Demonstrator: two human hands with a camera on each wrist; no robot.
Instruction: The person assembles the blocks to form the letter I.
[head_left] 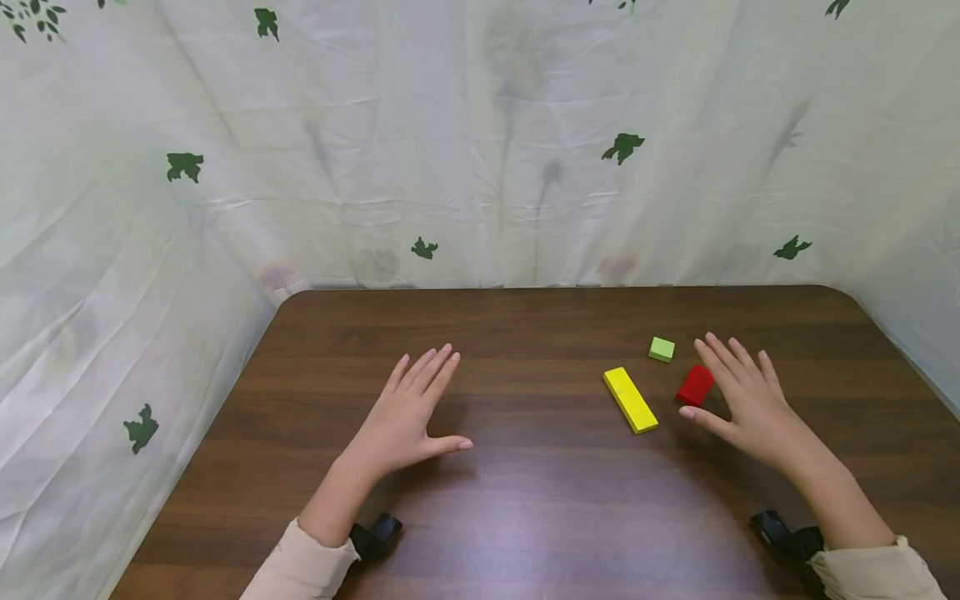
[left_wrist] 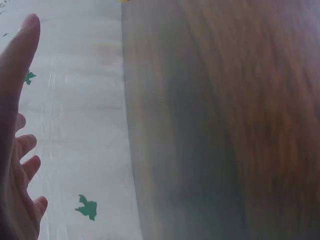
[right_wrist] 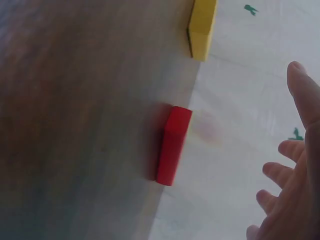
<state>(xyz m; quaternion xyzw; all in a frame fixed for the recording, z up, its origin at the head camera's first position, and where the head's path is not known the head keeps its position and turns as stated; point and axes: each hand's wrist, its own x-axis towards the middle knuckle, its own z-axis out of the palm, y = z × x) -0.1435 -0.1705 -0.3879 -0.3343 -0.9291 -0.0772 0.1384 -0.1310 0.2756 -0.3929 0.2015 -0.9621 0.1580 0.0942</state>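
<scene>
1. Behind and beside everything, pale hanging cloth (head_left: pixel 465 179) with dark green shapes, a bit like birds. Just a back wall for the work, by the look of it.
2. Down in front of that, a big brown bench (head_left: pixel 517 508). Carrying three blocks, all right of the middle. Done, as far as can be seen: blocks set out on the wood. No pile, no neat row, no block up in the air. As a guess, either right at the start or right at the end; cannot tell which.
3. Up over the bench on the left, the left hand (head_left: pixel 405 417). Fingers straight, thumb out wide. Holding no block, and well apart from all three.
4. Across on the other side, the right hand (head_left: pixel 750 408). Spread out too, with straight fingers and no block in it. Near the blocks, so maybe handy for more moving, if any is left.
5. Between the hands, closer to the right one, a long yellow block (head_left: pixel 630 401). Lying flat at a slant, touching no other block.
6. Right of the yellow, a red block (head_left: pixel 693 387). Partly hidden by the right hand from above, but with a gap between in the right wrist view.
7. Just behind those two, a little light green block (head_left: pixel 662 350). Also by itself, not stacked.
</scene>
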